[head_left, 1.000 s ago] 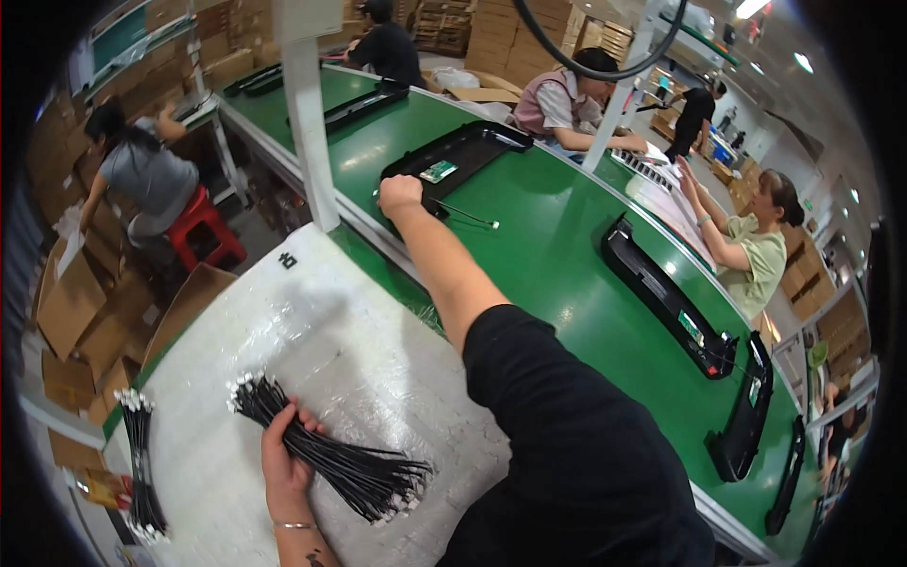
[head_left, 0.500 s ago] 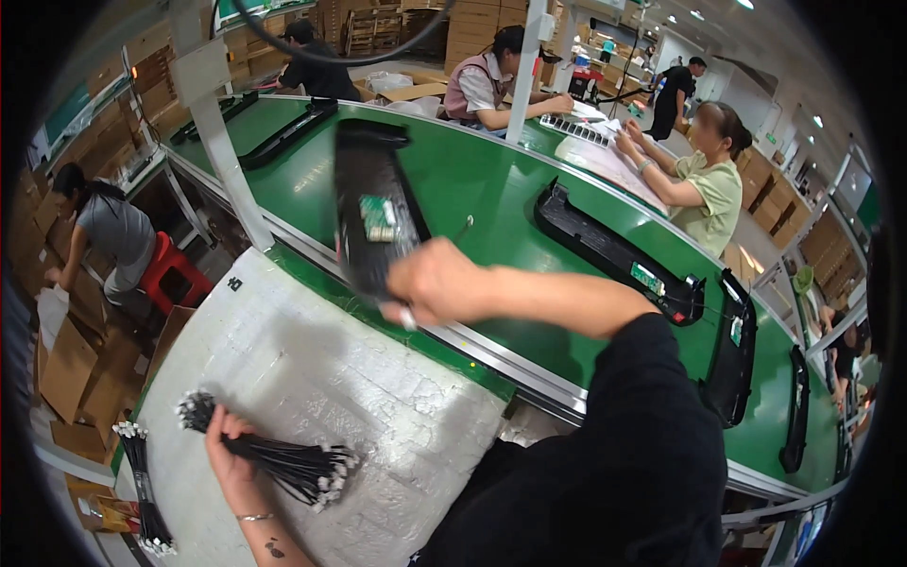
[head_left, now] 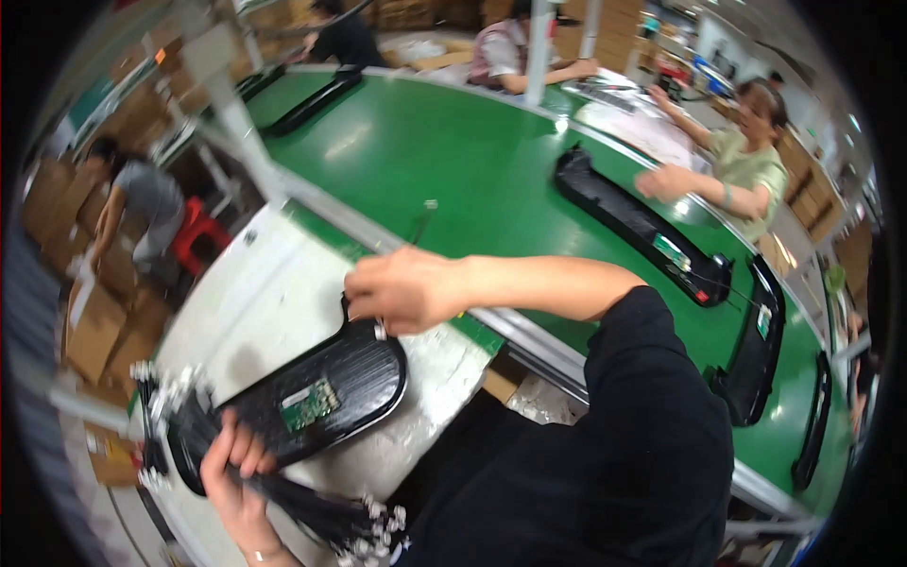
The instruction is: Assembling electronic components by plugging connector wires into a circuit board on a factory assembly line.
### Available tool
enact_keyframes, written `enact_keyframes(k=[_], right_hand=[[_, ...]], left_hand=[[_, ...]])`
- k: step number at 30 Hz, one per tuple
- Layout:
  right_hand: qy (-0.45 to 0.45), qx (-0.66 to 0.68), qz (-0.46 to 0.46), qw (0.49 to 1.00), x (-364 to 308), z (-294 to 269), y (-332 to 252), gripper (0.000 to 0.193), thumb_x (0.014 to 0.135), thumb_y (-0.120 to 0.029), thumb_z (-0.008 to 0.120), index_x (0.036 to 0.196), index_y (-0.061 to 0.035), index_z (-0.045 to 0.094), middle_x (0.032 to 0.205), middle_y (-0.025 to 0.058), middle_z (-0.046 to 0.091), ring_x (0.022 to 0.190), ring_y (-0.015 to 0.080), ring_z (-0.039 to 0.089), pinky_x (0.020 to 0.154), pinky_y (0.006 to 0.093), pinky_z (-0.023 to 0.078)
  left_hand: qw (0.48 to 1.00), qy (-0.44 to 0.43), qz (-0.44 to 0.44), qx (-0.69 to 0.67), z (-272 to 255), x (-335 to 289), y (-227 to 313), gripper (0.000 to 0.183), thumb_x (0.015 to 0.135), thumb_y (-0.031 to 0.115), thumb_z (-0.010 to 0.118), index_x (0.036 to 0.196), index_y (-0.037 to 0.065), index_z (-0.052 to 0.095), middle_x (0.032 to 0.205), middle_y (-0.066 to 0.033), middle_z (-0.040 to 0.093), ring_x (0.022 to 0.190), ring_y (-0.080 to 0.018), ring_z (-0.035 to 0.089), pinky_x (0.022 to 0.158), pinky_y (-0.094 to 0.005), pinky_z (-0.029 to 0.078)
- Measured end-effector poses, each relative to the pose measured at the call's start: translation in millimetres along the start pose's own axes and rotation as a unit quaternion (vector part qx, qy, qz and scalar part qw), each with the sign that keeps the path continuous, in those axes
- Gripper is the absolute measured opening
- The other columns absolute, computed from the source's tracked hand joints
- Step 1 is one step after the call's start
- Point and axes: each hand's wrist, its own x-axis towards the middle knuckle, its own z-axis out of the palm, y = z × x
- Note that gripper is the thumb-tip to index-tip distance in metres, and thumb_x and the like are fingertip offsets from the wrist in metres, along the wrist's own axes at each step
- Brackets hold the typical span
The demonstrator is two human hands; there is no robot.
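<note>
A long black plastic housing point(head_left: 354, 369) with a small green circuit board point(head_left: 310, 404) lies slanted on the white foam mat point(head_left: 283, 274). My right hand point(head_left: 408, 289) is closed at the housing's upper edge, where a narrow black part runs up to the fingers. A thin cable with a white connector point(head_left: 431, 204) sticks up past that hand, and another white end shows below it. My left hand point(head_left: 236, 463) is wrapped round a bundle of black cables point(head_left: 316, 510) with white connectors. This bundle lies over the housing's left end and partly hides it.
Beyond the mat runs a green conveyor point(head_left: 425, 142) with a metal edge rail. Several black housings point(head_left: 652, 227) rest on it at right. A second cable bundle point(head_left: 149, 425) lies at the mat's left edge. A co-worker's hand point(head_left: 664, 183) reaches over the belt's far side.
My right hand has brought the housing from above the conveyor down onto the mat, towards me. My left hand keeps the cable bundle. The co-worker at right has reached towards a housing.
</note>
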Motion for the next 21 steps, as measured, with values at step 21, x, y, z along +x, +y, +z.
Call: enact_keyframes(k=[21], right_hand=[[0.120, 0.044, 0.032, 0.991, 42.9, 37.9, -49.0, 0.009, 0.071, -0.012, 0.062, 0.078, -0.0075, 0.058, 0.078, 0.0052, 0.054, 0.079, 0.0252, 0.051, 0.065, 0.0348, 0.045]], left_hand=[[0.904, -0.064, -0.092, 0.414, 38.3, 80.6, -3.4, 0.023, 0.070, 0.004, 0.065, 0.088, 0.001, 0.051, 0.069, -0.0091, 0.058, 0.049, -0.0104, 0.046, 0.047, -0.0244, 0.040]])
